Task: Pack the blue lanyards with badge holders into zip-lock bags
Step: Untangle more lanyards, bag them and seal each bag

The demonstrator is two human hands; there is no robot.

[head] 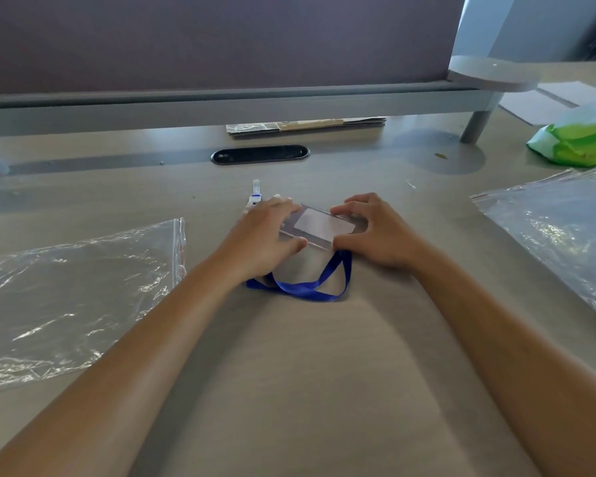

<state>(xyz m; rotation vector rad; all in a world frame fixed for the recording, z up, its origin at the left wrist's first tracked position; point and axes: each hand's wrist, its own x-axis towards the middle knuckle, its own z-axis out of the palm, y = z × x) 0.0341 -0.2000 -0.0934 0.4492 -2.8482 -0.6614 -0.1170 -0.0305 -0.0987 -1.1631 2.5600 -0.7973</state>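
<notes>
A pale wood-grain desk carries everything. On it lie 2 clear zip-lock bags — one at the left, one at the right — with a badge holder and its blue lanyard between them. Farther back sit a flat cardboard stack, a black cable port and a green bag.

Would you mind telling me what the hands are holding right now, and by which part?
Both hands hold the clear badge holder by its ends: left hand on the left end, right hand on the right. The blue lanyard lies loose.
</notes>
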